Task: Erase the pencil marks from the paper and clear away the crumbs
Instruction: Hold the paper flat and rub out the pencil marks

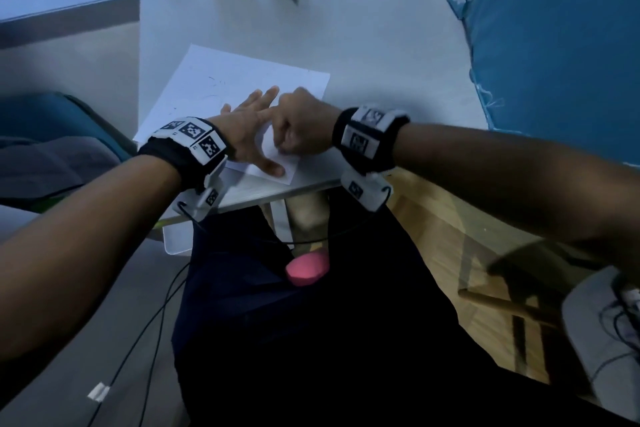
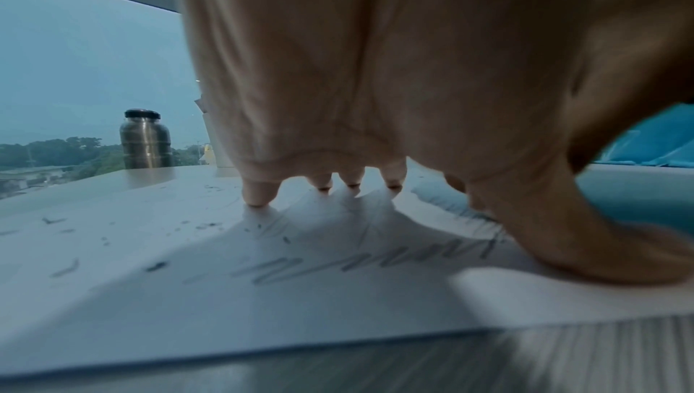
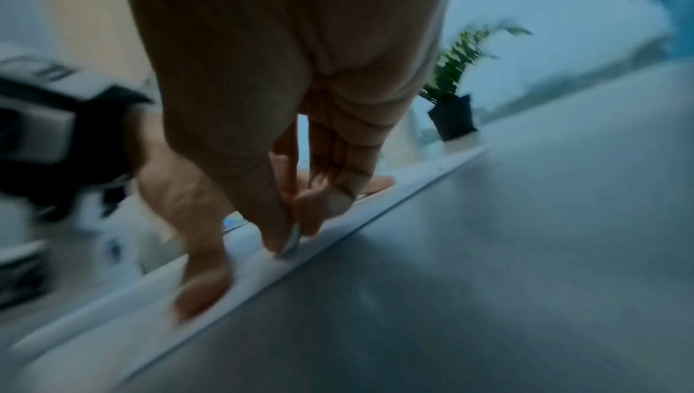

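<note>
Paper (image 1: pixel 225 80) flat on the counter (image 1: pixel 381 55) near its front edge, pinned there by the left hand (image 1: pixel 249 125), fingers spread straight and tips pressed down, likely to keep the sheet from sliding or creasing under the rubbing. Right hand (image 1: pixel 301 126) clenched beside it, thumb and fingers pinching a small pale object, probably an eraser (image 3: pixel 292 240), tip down on the sheet near its right border. Pencil marks (image 2: pixel 360 261) unerased under the left palm; dark crumbs (image 2: pixel 157 266) scattered further left, so erasing judged only partly done, sweeping not begun.
</note>
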`<act>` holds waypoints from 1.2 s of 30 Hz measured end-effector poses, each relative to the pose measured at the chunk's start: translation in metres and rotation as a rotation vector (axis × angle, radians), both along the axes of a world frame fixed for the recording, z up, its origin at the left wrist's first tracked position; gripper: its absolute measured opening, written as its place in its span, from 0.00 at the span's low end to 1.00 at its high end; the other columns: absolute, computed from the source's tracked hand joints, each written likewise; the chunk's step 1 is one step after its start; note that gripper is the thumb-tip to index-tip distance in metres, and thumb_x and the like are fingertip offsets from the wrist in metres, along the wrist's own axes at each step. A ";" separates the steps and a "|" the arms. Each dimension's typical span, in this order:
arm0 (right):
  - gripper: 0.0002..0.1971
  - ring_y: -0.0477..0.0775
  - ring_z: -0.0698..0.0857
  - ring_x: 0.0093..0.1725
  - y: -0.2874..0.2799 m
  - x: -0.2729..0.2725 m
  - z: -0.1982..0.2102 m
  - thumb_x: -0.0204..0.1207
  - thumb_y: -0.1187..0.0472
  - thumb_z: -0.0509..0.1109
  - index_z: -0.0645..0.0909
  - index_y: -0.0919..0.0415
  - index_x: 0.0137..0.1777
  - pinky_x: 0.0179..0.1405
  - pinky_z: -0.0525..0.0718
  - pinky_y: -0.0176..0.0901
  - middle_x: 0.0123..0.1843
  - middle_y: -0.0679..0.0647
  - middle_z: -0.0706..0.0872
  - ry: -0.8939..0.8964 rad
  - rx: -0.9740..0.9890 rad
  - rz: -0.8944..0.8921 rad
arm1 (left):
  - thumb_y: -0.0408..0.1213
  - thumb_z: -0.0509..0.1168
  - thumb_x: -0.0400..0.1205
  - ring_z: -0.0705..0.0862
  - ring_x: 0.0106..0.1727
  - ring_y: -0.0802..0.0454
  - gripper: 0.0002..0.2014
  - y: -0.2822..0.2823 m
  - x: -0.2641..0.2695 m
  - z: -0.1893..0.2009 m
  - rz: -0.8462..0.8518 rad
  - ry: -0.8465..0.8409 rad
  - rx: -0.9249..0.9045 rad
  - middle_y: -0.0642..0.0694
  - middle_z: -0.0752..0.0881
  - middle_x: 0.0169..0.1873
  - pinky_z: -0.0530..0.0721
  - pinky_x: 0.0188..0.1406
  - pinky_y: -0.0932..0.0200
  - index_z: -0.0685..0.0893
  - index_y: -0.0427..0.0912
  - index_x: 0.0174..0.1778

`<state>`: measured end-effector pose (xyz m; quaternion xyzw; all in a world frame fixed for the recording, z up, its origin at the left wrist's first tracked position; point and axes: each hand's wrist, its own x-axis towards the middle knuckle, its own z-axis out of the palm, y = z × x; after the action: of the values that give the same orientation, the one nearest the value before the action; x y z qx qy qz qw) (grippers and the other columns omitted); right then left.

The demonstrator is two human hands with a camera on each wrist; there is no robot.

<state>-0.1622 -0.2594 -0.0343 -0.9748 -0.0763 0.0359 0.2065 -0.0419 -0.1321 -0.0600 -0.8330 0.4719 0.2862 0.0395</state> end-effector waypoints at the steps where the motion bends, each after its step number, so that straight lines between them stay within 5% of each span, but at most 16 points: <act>1: 0.06 0.49 0.77 0.33 -0.010 0.007 0.005 0.62 0.67 0.69 0.86 0.69 0.32 0.37 0.75 0.38 0.35 0.71 0.86 0.032 -0.001 -0.093 | 0.67 0.79 0.58 0.34 0.85 0.51 0.65 0.000 -0.001 0.000 0.002 0.000 0.003 0.56 0.34 0.85 0.44 0.80 0.26 0.45 0.64 0.85; 4: 0.10 0.54 0.85 0.37 -0.034 0.026 0.012 0.66 0.64 0.67 0.87 0.69 0.37 0.46 0.84 0.42 0.37 0.63 0.89 0.120 0.034 -0.326 | 0.65 0.80 0.57 0.34 0.86 0.49 0.67 -0.002 -0.003 -0.001 0.004 -0.015 0.010 0.55 0.34 0.85 0.44 0.79 0.25 0.40 0.65 0.85; 5: 0.10 0.59 0.81 0.36 -0.023 0.025 0.013 0.68 0.66 0.67 0.87 0.70 0.41 0.48 0.82 0.41 0.39 0.64 0.88 0.115 0.001 -0.318 | 0.65 0.80 0.58 0.34 0.86 0.49 0.67 -0.002 -0.004 0.000 0.001 -0.017 0.010 0.54 0.35 0.85 0.44 0.79 0.24 0.43 0.63 0.85; 8: 0.11 0.53 0.73 0.32 0.004 0.007 0.008 0.72 0.68 0.65 0.85 0.75 0.47 0.39 0.76 0.38 0.30 0.57 0.78 0.194 -0.024 -0.140 | 0.64 0.81 0.58 0.34 0.85 0.50 0.65 -0.002 -0.002 0.001 0.005 0.000 0.016 0.54 0.34 0.85 0.43 0.80 0.25 0.48 0.58 0.86; 13: 0.08 0.65 0.82 0.35 -0.028 0.025 0.011 0.66 0.68 0.68 0.87 0.71 0.38 0.47 0.84 0.44 0.39 0.64 0.89 0.082 -0.024 -0.323 | 0.63 0.82 0.58 0.33 0.85 0.49 0.68 -0.004 -0.006 0.003 0.014 -0.002 0.023 0.55 0.33 0.85 0.42 0.79 0.24 0.40 0.64 0.85; 17: 0.08 0.61 0.81 0.37 0.001 0.002 0.004 0.70 0.69 0.67 0.87 0.71 0.41 0.42 0.79 0.43 0.39 0.68 0.85 0.132 -0.025 -0.106 | 0.64 0.81 0.58 0.32 0.85 0.50 0.68 -0.003 -0.003 0.001 0.000 0.008 0.025 0.55 0.32 0.85 0.42 0.79 0.25 0.43 0.60 0.86; 21: 0.09 0.63 0.83 0.36 -0.030 0.026 0.009 0.67 0.66 0.68 0.87 0.72 0.38 0.49 0.83 0.49 0.38 0.66 0.89 0.088 -0.023 -0.311 | 0.63 0.82 0.57 0.32 0.85 0.49 0.68 -0.004 -0.004 0.001 0.018 0.006 0.023 0.54 0.32 0.85 0.41 0.79 0.25 0.41 0.63 0.85; 23: 0.08 0.59 0.77 0.34 -0.006 0.019 0.007 0.70 0.67 0.67 0.86 0.71 0.36 0.49 0.83 0.49 0.39 0.68 0.87 0.140 -0.114 -0.188 | 0.66 0.81 0.55 0.30 0.84 0.47 0.69 -0.004 -0.002 0.000 0.025 0.002 0.052 0.53 0.28 0.84 0.41 0.80 0.26 0.42 0.64 0.85; 25: 0.09 0.59 0.81 0.35 0.006 0.005 0.000 0.70 0.65 0.67 0.87 0.70 0.37 0.47 0.83 0.48 0.39 0.65 0.89 0.187 -0.100 -0.064 | 0.67 0.81 0.53 0.28 0.84 0.46 0.69 -0.005 0.000 -0.001 0.040 -0.002 0.084 0.52 0.26 0.83 0.41 0.80 0.26 0.43 0.65 0.85; 30: 0.10 0.67 0.86 0.46 -0.022 0.029 0.007 0.71 0.66 0.67 0.87 0.72 0.44 0.54 0.81 0.45 0.47 0.65 0.89 0.087 -0.108 -0.282 | 0.67 0.81 0.54 0.29 0.84 0.45 0.72 -0.009 -0.003 0.003 0.036 -0.025 0.092 0.51 0.27 0.83 0.42 0.79 0.24 0.36 0.66 0.83; 33: 0.06 0.63 0.85 0.43 0.014 0.007 0.000 0.72 0.67 0.67 0.85 0.68 0.41 0.47 0.76 0.40 0.42 0.60 0.89 0.209 -0.095 -0.088 | 0.67 0.82 0.52 0.28 0.83 0.47 0.75 -0.007 -0.001 0.001 0.054 -0.003 0.090 0.53 0.26 0.82 0.42 0.80 0.26 0.33 0.64 0.83; 36: 0.08 0.63 0.82 0.37 -0.016 0.028 0.007 0.71 0.65 0.65 0.81 0.69 0.35 0.41 0.76 0.43 0.39 0.63 0.88 0.144 -0.079 -0.248 | 0.68 0.82 0.50 0.30 0.84 0.46 0.77 -0.008 0.000 0.002 0.047 0.001 0.068 0.53 0.29 0.84 0.43 0.79 0.23 0.31 0.60 0.83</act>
<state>-0.1342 -0.2755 -0.0277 -0.9791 0.0613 0.0829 0.1755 -0.0419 -0.1399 -0.0582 -0.8418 0.4424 0.3033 0.0608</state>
